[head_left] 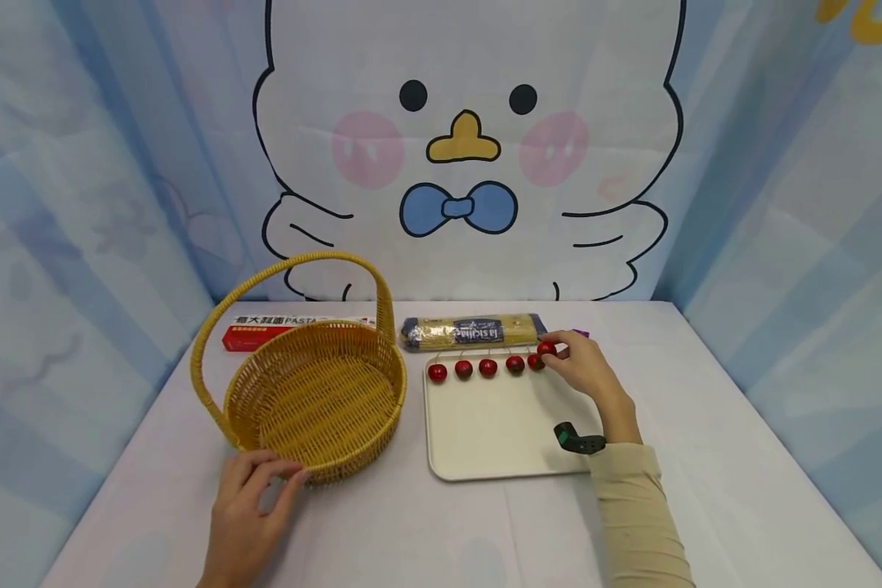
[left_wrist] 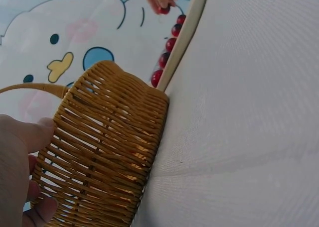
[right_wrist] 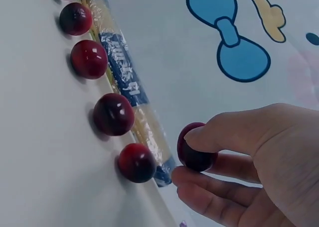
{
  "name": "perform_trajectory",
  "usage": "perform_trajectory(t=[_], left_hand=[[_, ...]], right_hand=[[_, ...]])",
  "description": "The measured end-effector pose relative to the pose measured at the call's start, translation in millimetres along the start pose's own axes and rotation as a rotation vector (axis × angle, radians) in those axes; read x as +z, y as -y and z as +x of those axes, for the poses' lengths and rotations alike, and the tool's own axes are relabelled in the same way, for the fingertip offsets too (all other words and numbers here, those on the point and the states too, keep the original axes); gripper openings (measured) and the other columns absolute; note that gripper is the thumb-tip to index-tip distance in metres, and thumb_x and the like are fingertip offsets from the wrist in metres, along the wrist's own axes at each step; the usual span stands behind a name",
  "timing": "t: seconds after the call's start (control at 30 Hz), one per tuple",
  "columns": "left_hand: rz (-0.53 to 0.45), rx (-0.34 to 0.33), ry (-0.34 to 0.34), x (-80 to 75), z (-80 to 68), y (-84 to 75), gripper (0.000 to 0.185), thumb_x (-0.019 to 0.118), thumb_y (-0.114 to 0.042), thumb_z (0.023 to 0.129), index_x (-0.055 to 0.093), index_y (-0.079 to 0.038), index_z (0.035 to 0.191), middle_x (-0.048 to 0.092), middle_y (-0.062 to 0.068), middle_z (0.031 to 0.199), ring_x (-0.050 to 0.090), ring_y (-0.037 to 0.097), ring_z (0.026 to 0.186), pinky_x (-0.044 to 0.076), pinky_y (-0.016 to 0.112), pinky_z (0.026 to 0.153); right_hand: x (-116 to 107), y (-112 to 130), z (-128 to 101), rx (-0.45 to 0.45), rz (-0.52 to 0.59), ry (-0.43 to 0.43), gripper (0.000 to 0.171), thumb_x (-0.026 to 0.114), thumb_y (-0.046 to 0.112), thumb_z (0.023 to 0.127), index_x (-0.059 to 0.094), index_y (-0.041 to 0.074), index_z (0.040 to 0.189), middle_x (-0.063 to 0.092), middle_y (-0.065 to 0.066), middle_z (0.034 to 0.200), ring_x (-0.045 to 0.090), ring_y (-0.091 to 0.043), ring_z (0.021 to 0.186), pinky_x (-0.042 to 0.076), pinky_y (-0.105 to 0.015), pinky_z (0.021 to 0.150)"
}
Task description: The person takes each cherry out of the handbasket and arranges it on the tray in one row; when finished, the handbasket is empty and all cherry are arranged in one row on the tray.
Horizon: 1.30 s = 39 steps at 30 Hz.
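My right hand [head_left: 582, 366] pinches a dark red cherry [right_wrist: 196, 147] between thumb and fingers, just above the far right part of a cream tray [head_left: 510, 425]. Several more cherries [head_left: 488, 368] stand in a row along the tray's far edge, the closest one [right_wrist: 137, 163] right beside the held cherry. At the near rim of a yellow wicker basket [head_left: 323, 392], my left hand [head_left: 246, 514] grips the edge, thumb on one side in the left wrist view. The basket has a tall arched handle, and no fruit shows inside it.
Behind the tray lies a clear bag of pasta [head_left: 474, 331] with a blue label. A red and white pasta box [head_left: 257, 333] sits behind the basket, partly hidden by it. A printed cloth [head_left: 463, 261] hangs at the table's back edge.
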State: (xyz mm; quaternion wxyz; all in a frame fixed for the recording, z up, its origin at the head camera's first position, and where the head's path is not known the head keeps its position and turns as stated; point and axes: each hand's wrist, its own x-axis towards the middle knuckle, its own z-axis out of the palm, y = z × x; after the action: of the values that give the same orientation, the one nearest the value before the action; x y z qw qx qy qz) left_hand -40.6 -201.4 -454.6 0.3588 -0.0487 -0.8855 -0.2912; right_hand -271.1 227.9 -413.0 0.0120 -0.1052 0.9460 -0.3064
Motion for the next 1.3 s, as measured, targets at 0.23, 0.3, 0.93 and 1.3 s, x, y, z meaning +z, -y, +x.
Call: perform_trajectory(t=[0.23, 0.3, 0.93, 1.3], left_hand=[[-0.021, 0.017, -0.005, -0.4, 0.1, 2.4, 0.022, 0.086, 0.0, 0.072, 0.07, -0.007, 0.086, 0.056, 0.002, 0.093, 0.047, 0.013, 0.093, 0.035, 0.023, 0.084], [-0.024, 0.018, -0.005, -0.1, 0.7, 2.9, 0.023, 0.086, 0.0, 0.072, 0.07, -0.007, 0.086, 0.056, 0.002, 0.093, 0.047, 0.013, 0.093, 0.035, 0.023, 0.084], [-0.03, 0.026, -0.009, 0.5, 1.2, 5.5, 0.022, 0.086, 0.0, 0.072, 0.07, -0.006, 0.086, 0.056, 0.002, 0.093, 0.047, 0.014, 0.093, 0.034, 0.022, 0.086], [-0.053, 0.041, -0.024, 0.5, 2.2, 5.3, 0.024, 0.086, 0.003, 0.07, 0.071, -0.007, 0.085, 0.056, 0.001, 0.092, 0.047, 0.011, 0.092, 0.035, 0.022, 0.085]], right_hand=[[2, -14, 3, 0.027, -0.001, 0.007, 0.041, 0.061, 0.014, 0.099, 0.055, 0.0, 0.137, 0.06, -0.024, 0.134, 0.062, -0.039, 0.113, 0.052, -0.051, 0.095], [3, -17, 5, 0.027, -0.007, 0.004, 0.041, 0.061, 0.013, 0.098, 0.055, -0.002, 0.136, 0.06, -0.025, 0.134, 0.062, -0.04, 0.113, 0.051, -0.052, 0.097], [17, -32, 11, 0.066, -0.12, -0.045, 0.039, 0.062, 0.01, 0.097, 0.057, -0.008, 0.131, 0.058, -0.029, 0.129, 0.057, -0.04, 0.117, 0.047, -0.054, 0.102], [10, -26, 7, 0.096, -0.099, -0.034, 0.046, 0.063, 0.017, 0.098, 0.053, -0.004, 0.137, 0.053, -0.029, 0.134, 0.057, -0.041, 0.116, 0.047, -0.055, 0.1]])
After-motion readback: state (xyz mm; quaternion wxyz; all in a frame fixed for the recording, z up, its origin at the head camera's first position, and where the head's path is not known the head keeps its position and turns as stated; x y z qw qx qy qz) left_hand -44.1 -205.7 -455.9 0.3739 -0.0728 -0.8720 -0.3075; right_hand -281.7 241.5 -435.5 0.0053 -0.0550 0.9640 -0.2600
